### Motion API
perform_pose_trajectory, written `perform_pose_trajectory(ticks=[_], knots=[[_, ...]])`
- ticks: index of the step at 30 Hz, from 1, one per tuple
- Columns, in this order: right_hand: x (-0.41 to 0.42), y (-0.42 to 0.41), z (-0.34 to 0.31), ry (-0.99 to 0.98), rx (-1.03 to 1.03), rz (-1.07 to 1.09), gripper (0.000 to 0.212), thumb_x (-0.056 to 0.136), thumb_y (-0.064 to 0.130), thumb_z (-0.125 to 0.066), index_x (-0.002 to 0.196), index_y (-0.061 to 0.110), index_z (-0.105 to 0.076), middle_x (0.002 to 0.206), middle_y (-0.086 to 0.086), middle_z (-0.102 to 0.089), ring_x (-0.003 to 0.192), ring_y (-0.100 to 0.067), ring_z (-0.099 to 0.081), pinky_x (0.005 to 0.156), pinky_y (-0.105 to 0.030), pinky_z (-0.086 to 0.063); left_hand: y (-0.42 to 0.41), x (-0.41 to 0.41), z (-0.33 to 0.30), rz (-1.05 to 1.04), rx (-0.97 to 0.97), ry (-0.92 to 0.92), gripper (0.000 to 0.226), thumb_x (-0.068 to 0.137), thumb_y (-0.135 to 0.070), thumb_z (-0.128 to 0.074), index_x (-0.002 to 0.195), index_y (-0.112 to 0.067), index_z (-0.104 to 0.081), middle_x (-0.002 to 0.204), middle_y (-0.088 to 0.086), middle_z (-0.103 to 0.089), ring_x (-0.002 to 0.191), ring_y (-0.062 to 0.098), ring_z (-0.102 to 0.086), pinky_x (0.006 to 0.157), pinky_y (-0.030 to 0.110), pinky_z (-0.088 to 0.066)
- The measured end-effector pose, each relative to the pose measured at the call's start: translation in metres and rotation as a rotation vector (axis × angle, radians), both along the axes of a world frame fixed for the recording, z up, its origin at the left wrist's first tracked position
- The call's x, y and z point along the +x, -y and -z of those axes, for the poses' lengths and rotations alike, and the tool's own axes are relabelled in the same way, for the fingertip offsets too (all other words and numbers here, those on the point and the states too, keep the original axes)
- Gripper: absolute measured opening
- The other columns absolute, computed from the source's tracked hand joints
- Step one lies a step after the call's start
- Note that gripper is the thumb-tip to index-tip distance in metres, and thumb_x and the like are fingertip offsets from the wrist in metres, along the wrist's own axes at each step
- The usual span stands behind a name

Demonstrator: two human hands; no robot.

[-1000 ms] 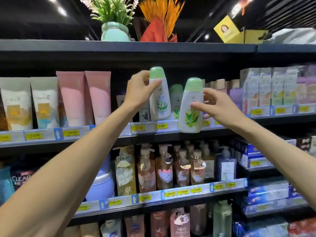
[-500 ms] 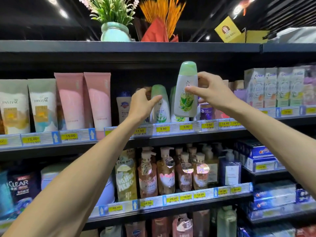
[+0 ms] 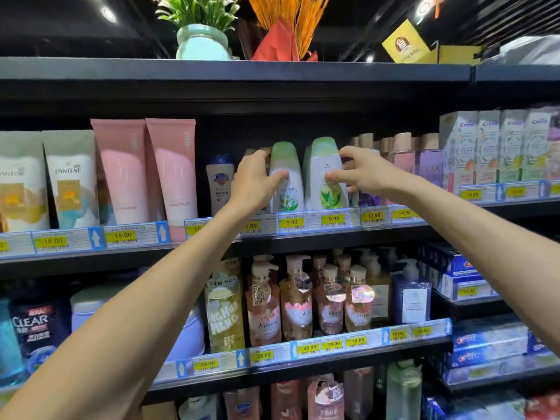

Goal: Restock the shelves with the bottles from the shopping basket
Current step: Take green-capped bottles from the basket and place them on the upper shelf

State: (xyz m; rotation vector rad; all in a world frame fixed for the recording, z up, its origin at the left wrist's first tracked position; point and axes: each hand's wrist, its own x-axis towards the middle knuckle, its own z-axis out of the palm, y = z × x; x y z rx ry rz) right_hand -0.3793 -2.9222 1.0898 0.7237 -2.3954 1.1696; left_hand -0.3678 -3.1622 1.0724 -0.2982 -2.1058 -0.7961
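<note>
- While both arms reach up to the second shelf (image 3: 303,237), two white bottles with green caps stand side by side on it, upright, above the 9.90 price tags (image 3: 291,222).
- Left hand (image 3: 256,180) is wrapped round the left green-capped bottle (image 3: 288,189), thumb across its front, fingers behind it.
- Right hand (image 3: 357,174) grips the right green-capped bottle (image 3: 328,183), thumb on the label, fingers curled round its right side.
- Both bottles sit on the shelf, touching or nearly touching each other; more green caps hide behind them, count unclear.
- Left of them: one small blue-capped bottle (image 3: 219,183), then two tall pink tubes (image 3: 121,171), then two pale Pantene tubes (image 3: 71,180).
- Right of them: a cluster of pink and purple bottles (image 3: 424,165) with tan caps, too crowded to count, then four toothpaste cartons (image 3: 497,147).
- Shelf below holds one yellow-green refill pouch (image 3: 224,304) and several pump bottles (image 3: 295,298) with peach contents.
- Up top: one potted plant (image 3: 202,40) and a spray of orange stalks (image 3: 291,22).
- Shopping basket is out of the camera's view.
</note>
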Motion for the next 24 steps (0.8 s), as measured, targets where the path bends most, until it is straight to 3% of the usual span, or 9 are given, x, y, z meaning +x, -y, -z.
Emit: perform_pose_trajectory(ticks=[6,16,24], knots=[[-0.001,-0.003,0.005,0.085,-0.006,-0.006,0.045,0.100,0.029,-0.066,0.139,0.013,-0.051,0.122,-0.006,-0.071,0.106,-0.016,-0.071,0.076,-0.026,-0.057,-0.006,-0.002,0.005,-0.025,0.008,-0.017,0.049,0.090,-0.042,-0.069,0.130,-0.015,-0.061,0.116,0.004,-0.066,0.104,0.025,-0.062,0.091,0.049,-0.054],[0.007,-0.002,0.004,0.132,0.011,-0.019,0.042,0.105,0.028,-0.059,0.143,0.015,-0.047,0.127,-0.004,-0.069,0.105,-0.011,-0.070,0.072,-0.019,-0.053,-0.008,0.002,0.009,-0.021,-0.008,-0.062,0.049,0.093,-0.038,-0.066,0.137,-0.016,-0.058,0.118,0.007,-0.060,0.107,0.024,-0.058,0.093,0.046,-0.052],[0.015,-0.006,0.002,0.132,0.053,-0.030,0.042,0.105,0.029,-0.058,0.144,0.017,-0.048,0.129,0.001,-0.068,0.107,-0.007,-0.067,0.078,-0.020,-0.052,-0.008,0.001,0.012,-0.015,0.003,-0.052,0.053,0.092,-0.037,-0.066,0.140,-0.018,-0.054,0.123,0.009,-0.059,0.111,0.027,-0.059,0.094,0.044,-0.051]])
